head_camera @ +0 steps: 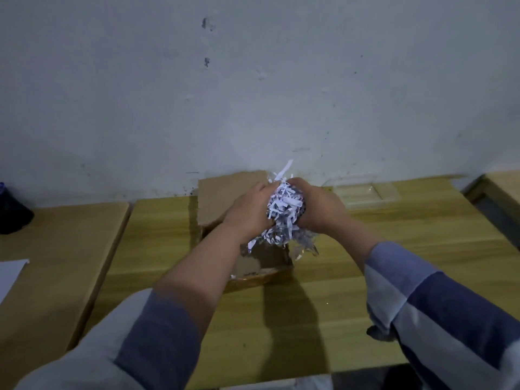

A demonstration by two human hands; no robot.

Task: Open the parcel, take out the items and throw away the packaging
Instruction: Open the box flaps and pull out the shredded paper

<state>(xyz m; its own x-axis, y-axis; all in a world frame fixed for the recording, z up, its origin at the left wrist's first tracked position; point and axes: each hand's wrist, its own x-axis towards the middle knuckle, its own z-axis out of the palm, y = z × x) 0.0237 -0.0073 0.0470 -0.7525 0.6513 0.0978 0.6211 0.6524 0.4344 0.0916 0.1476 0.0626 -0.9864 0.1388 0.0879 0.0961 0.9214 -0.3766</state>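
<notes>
Both hands, left hand [251, 209] and right hand [320, 209], clamped a wad of shredded paper [284, 209] between curled fingers, directly above the open cardboard box [225, 198] near the desk's [365, 277] far edge.

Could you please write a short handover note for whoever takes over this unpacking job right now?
Left hand: its grip is closed on the wad of shredded paper.
Right hand: gripping the same wad from the other side, above the cardboard box.
The box stands open on the wooden table, against the wall, flap up. A clear plastic tray lies to its right.
Done: parcel opened, filler lifted out.
Left: whether the wad hides an item cannot be told; check it, empty the box, throw away filler and box. No bin is in view.
</notes>
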